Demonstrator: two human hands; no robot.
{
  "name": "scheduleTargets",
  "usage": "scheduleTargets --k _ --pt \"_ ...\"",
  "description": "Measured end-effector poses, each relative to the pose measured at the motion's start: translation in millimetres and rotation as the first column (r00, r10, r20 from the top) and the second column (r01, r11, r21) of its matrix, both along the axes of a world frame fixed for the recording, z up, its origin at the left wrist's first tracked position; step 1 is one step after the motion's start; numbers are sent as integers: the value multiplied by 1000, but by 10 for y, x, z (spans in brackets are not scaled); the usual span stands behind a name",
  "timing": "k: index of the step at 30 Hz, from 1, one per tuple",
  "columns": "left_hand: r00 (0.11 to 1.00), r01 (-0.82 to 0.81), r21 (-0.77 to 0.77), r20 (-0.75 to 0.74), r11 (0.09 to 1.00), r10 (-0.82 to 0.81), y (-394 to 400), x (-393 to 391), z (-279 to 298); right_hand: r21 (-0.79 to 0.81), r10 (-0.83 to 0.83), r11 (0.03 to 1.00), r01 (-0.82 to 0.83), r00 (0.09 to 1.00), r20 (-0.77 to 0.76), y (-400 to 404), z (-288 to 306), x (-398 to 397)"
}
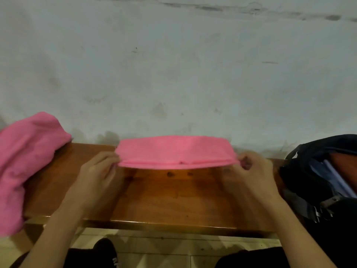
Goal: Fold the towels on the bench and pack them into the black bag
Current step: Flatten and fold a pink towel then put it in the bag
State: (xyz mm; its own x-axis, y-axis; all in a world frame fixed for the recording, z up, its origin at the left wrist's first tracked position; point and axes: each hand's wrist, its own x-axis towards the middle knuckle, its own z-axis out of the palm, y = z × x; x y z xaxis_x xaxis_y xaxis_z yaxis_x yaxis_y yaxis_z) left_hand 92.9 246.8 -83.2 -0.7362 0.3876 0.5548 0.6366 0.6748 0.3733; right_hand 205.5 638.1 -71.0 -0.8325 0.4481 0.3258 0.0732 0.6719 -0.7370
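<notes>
Far left: a crumpled, unfolded pink terry towel (23, 163) lies heaped on the brown polished wooden desk (170, 198), part hanging over the front edge; it awaits folding. Centre: a pink towel folded into a long flat strip (173, 151) lies along the desk's rear edge against the wall. The left hand (96, 171) pinches its near left corner; the right hand (251, 171) pinches its near right corner, so the strip spans directly between both grips. Far right: the black fabric bag (318, 171) stands open, just beside the right hand. Judgement: one towel partly folded, none visibly packed; most work remains.
</notes>
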Motion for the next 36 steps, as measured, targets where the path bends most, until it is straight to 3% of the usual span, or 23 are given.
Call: scheduleTargets --k 3,5,9,14,17,21,25,28,33,36 --pt "976 86 -170 214 982 -48 -130 150 -244 165 56 981 -104 960 273 -22 -309 204" --pt "964 111 -228 260 967 -49 -192 200 -338 252 34 958 -137 927 375 -28 -366 273" --pt "954 111 -260 300 959 -29 -263 319 -384 442 38 859 -259 892 449 -54 -371 419" --pt "980 76 -328 198 942 -11 -199 399 -344 602 65 733 -317 913 402 -74 -403 495" --pt "961 148 -219 261 965 -88 80 380 -302 540 160 761 -360 910 381 -212 -394 383" --pt "888 267 -21 394 963 -237 477 348 -404 290 359 829 -477 854 377 -384 -424 235" --pt "818 271 67 509 960 -267 612 305 -495 67 431 871 -487 822 373 -384 -431 211" --pt "819 285 58 504 957 -274 582 274 -543 103 446 849 -519 806 390 -337 -450 229" --pt "937 321 -178 202 930 -285 543 395 -605 235 442 782 -577 779 444 -340 -435 277" --pt "922 331 -138 258 934 -289 490 464 -611 310 405 747 -588 772 489 -353 -414 328"
